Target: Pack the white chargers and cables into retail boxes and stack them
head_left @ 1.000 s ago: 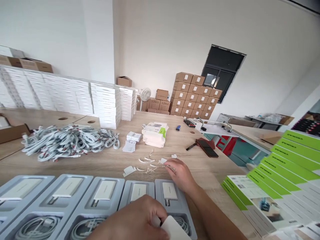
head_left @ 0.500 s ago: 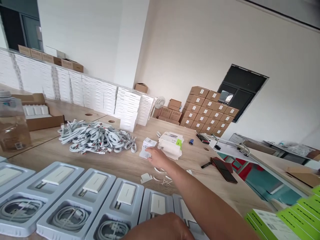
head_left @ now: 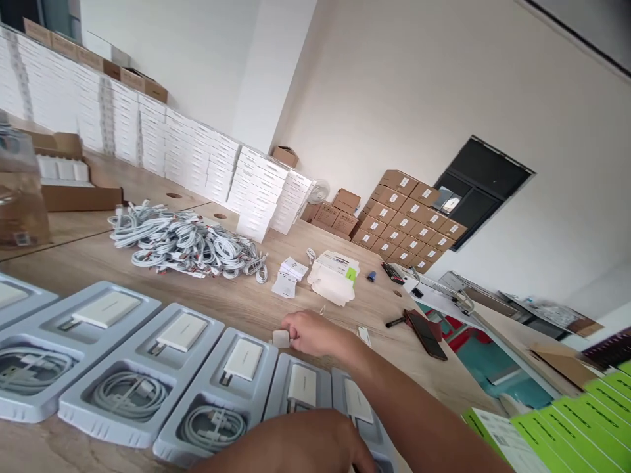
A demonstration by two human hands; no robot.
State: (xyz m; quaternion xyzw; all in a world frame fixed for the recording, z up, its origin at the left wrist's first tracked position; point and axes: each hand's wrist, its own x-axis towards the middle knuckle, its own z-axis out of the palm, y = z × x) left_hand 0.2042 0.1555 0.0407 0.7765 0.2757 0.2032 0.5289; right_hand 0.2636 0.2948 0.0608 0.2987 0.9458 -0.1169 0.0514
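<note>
A small white piece (head_left: pixel 280 339) is touched over the desk (head_left: pixel 236 303) by the curled right hand (head_left: pixel 306 332), whether gripped cannot be told, while grey trays (head_left: pixel 275 389) are partly covered by the left hand (head_left: pixel 323 439), its grip hidden.

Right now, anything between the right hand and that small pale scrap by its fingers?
Nothing visible: the right hand reaches right up to the scrap. The trays sit on the near side, not between them.
</note>
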